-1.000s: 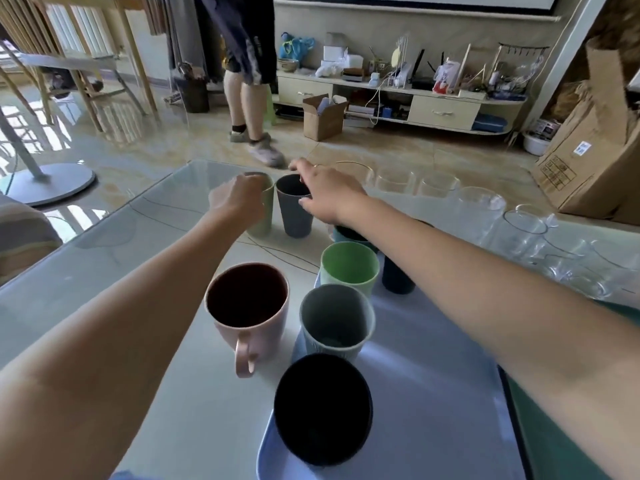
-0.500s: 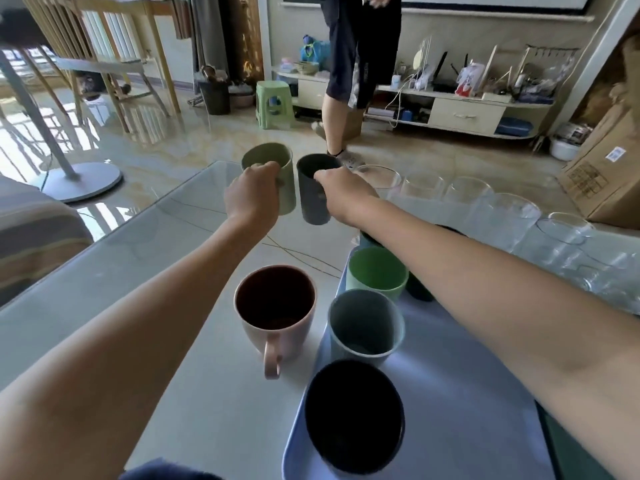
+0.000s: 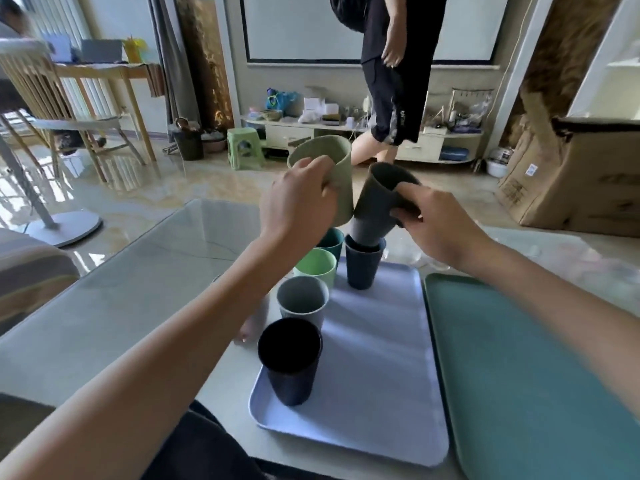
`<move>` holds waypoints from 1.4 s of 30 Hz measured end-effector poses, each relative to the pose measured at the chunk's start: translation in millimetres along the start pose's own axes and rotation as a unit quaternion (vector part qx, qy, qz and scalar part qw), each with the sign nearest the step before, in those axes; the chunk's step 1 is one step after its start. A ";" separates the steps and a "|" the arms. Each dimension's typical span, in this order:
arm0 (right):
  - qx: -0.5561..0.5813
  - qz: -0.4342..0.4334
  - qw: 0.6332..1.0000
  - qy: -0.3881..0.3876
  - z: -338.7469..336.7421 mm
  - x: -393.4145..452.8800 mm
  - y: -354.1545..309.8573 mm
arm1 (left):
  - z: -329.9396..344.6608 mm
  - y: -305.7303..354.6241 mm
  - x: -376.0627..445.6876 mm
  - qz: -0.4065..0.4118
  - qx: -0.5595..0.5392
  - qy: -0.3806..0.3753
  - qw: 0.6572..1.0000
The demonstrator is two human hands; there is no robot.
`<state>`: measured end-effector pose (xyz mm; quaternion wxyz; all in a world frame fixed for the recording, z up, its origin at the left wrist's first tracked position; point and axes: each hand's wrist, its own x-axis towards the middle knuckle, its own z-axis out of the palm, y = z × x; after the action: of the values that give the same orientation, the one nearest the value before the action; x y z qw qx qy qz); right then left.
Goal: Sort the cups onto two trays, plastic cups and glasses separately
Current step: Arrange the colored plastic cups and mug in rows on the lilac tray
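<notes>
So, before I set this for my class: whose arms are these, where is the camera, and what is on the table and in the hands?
No machine here: these are a person's two bare arms, filmed by a wide-angle camera worn on their head, looking forward and down.

The left hand grips a sage-green plastic cup, lifted off the table. The right hand grips a dark grey plastic cup, tilted just above a navy plastic cup.

On the glass-topped table lie two trays: a lilac plastic tray holding several plastic cups, among them a black plastic cup, and beside it an empty teal plastic tray.

Behind the table another person is standing.
</notes>
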<state>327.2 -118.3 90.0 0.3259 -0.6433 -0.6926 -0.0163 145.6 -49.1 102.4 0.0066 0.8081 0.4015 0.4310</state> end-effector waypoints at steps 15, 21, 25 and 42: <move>-0.034 0.052 0.981 -0.186 94.8 -49.4 46.4 | 16.5 0.0 -9.9 -0.046 0.018 -0.058 0.997; -0.036 0.046 0.978 -0.202 104.9 -47.4 45.3 | 24.4 4.8 -8.1 -0.029 0.020 -0.070 0.997; -0.002 0.054 0.988 -0.148 94.6 -52.6 45.2 | 26.2 7.1 -9.5 -0.022 0.031 -0.089 0.995; 0.337 0.227 0.911 -0.068 64.9 -113.0 44.5 | 19.3 2.7 -9.8 -0.060 -0.223 -0.353 0.907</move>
<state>334.9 -181.4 -32.1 0.4704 -0.6348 -0.5128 0.3358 157.9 -51.0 84.5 0.3534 0.8594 0.3143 0.1946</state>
